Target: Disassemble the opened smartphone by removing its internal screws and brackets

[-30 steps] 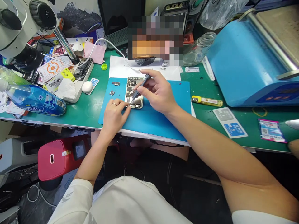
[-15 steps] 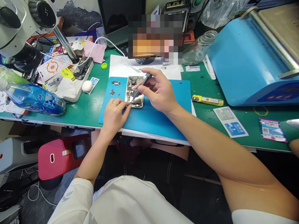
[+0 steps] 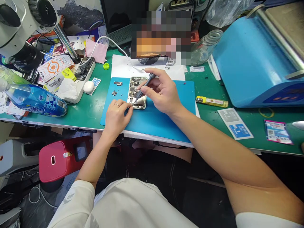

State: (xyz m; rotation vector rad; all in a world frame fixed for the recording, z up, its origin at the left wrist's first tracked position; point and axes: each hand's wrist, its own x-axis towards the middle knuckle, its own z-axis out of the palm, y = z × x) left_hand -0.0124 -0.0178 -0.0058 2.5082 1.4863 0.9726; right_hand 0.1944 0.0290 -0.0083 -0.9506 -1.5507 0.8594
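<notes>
Steadiness mattered most, I judged. My right hand [image 3: 163, 93] held a slim dark-grey screwdriver-like tool [image 3: 139, 94] at a slant, tip at the near end of an opened silver-framed phone [image 3: 141, 102], which lay left of centre by the far edge of the blue rectangular mat [image 3: 163, 126]. My left hand [image 3: 117, 115] had thumb and forefinger close together at the phone's near-left corner; whether they gripped anything, I couldn't tell. Bracing that corner and pressing lightly seemed wisest.

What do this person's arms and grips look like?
The left grip, ungloved, wears a thin ring; the right grip is ungloved, with no ring showing. The left sleeve is short and white with grey markings; the right sleeve's visible edge is white.
</notes>
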